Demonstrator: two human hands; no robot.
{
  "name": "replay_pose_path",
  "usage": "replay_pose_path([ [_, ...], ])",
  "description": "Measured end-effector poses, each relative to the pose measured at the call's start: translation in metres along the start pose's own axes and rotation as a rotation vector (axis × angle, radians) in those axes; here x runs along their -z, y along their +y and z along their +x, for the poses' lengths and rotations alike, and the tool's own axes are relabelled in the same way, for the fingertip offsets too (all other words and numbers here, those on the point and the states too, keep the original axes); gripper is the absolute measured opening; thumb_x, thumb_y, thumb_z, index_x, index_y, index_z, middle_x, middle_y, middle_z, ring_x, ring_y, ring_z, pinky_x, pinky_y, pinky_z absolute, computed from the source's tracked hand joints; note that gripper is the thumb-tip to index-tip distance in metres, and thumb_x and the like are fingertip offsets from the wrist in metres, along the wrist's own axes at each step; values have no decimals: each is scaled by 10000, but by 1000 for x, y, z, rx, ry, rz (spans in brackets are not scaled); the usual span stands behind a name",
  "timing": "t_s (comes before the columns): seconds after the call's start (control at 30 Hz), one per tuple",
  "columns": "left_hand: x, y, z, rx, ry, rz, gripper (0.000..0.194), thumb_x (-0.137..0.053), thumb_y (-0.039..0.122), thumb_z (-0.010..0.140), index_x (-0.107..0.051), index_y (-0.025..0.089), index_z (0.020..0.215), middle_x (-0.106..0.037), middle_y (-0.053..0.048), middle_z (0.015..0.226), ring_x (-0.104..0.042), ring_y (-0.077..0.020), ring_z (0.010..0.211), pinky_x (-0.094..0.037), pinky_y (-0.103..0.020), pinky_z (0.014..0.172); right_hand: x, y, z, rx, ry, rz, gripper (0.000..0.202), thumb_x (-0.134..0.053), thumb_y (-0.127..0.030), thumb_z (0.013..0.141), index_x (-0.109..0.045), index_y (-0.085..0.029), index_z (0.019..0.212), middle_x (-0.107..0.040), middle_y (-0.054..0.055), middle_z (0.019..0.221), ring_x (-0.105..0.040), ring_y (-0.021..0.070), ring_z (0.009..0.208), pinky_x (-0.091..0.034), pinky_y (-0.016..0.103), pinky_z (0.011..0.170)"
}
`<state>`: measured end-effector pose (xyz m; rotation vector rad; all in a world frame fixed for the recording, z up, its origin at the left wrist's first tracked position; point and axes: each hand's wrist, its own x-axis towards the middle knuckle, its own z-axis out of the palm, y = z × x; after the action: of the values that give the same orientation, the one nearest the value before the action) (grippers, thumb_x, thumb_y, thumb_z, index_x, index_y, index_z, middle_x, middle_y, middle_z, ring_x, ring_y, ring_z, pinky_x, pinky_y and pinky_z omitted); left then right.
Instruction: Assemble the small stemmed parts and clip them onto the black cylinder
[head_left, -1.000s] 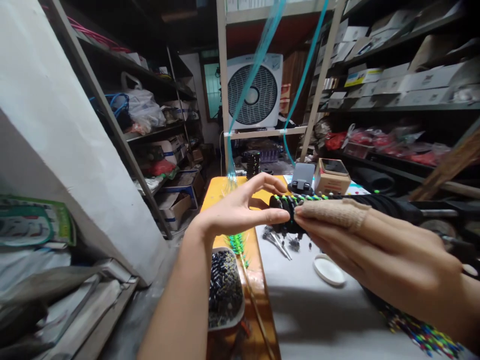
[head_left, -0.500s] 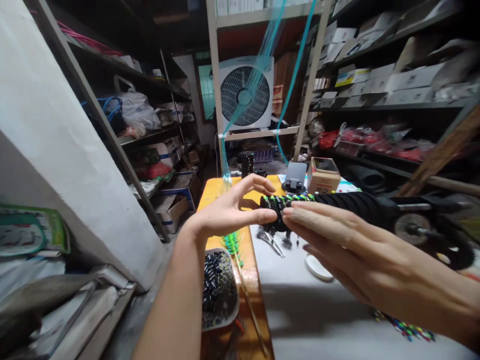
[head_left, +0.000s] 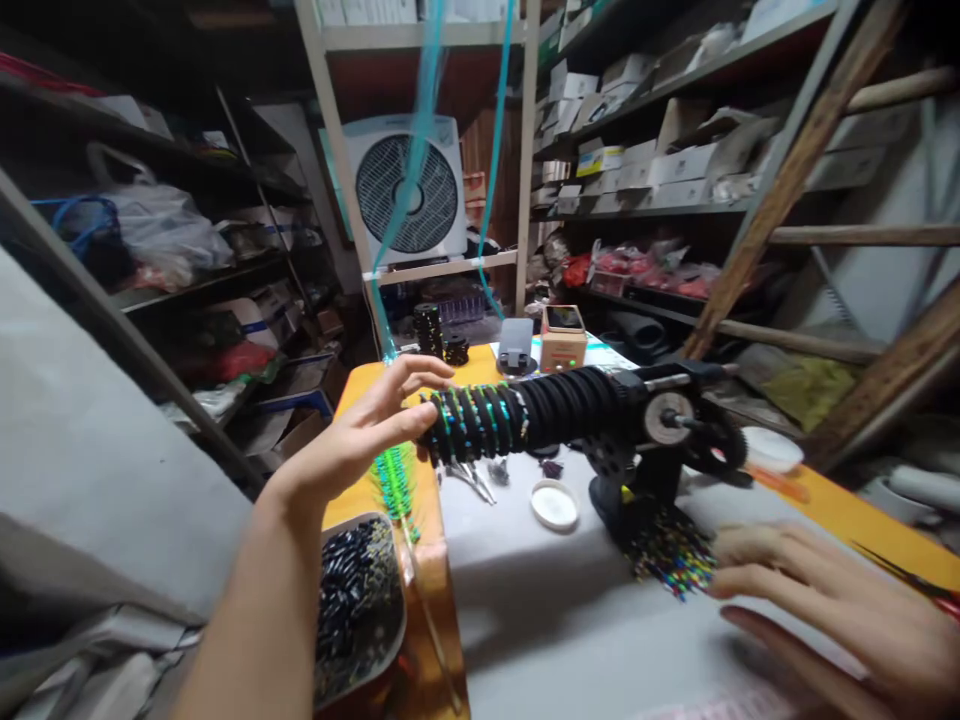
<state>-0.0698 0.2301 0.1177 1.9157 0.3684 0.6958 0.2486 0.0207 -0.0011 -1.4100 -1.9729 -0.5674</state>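
A black ribbed roller [head_left: 559, 410] with rows of coloured beads on its left half lies level on a black stand [head_left: 637, 495]. My left hand [head_left: 382, 415] curves around the roller's left end, thumb in front and fingers behind, touching it. Over the white sheet at the lower right is my right hand [head_left: 832, 600], blurred, with its fingers apart and nothing visible in them. Its fingertips are beside a pile of multicoloured beads [head_left: 675, 560] at the stand's foot. A round white lid [head_left: 554, 505] lies below the roller.
A tub of dark pieces [head_left: 360, 600] and a green bristly stick [head_left: 396, 485] lie at the left. Metal tweezers [head_left: 472, 482] are under the roller. Behind stand a phone holder [head_left: 516, 345], a cardboard box [head_left: 562, 340] and a box fan [head_left: 409, 190]. Scissors are partly visible at the right edge.
My right hand has left the roller and moved down and right to the bead pile. My left hand stays at the roller's end. The view has turned to the right.
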Motion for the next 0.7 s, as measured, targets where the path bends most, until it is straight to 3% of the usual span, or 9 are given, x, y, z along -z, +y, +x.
replay_pose_path([
  [0.1, 0, -1, -1, 33, 21, 16, 288, -532, 404, 957, -518, 319, 1232, -534, -14, 1174, -485, -207, 1039, -396, -321, 863, 6, -2, -6, -100, -352, 88, 189, -517, -300, 953, -628, -293, 800, -649, 50, 849, -673, 206, 799, -593, 281, 663],
  [0.2, 0, -1, 0, 74, 33, 25, 309, -505, 433, 956, -513, 319, 1243, -531, -27, 1180, -492, -230, 1055, -407, -353, 872, 3, -2, -6, -190, -440, 99, 184, -500, -268, 968, -611, -251, 823, -618, 41, 875, -648, 183, 817, -577, 294, 698],
  [0.4, -3, 4, 2, 117, 69, 108, 317, -426, 440, 982, -478, 313, 1268, -544, -35, 1209, -526, -243, 1067, -432, -390, 887, -21, 0, -14, -280, -423, 69, 170, -507, -329, 970, -618, -243, 875, -612, 44, 889, -629, 205, 835, -561, 351, 729],
  [0.5, -11, 19, 2, 83, 137, 410, 291, -378, 420, 1010, -496, 288, 1241, -570, -38, 1216, -510, -238, 1139, -377, -401, 974, -33, 3, -29, -284, -370, 44, 174, -496, -342, 970, -624, -239, 912, -622, 57, 912, -639, 224, 859, -556, 385, 760],
  [0.63, -33, 44, 1, -72, 250, 865, 281, -415, 395, 1007, -518, 254, 1227, -588, -42, 1259, -536, -204, 1161, -386, -373, 994, -47, 9, -50, -270, -312, 3, 189, -478, -341, 975, -635, -239, 993, -653, 84, 996, -653, 265, 944, -534, 435, 835],
  [0.7, -45, 50, 2, -133, 203, 989, 492, -566, 517, 919, -497, 238, 1318, -581, -54, 1324, -512, -223, 1229, -385, -373, 1035, -52, 14, -59, -251, -292, -14, 202, -491, -332, 963, -640, -236, 1058, -671, 99, 1061, -650, 293, 1007, -513, 465, 896],
])
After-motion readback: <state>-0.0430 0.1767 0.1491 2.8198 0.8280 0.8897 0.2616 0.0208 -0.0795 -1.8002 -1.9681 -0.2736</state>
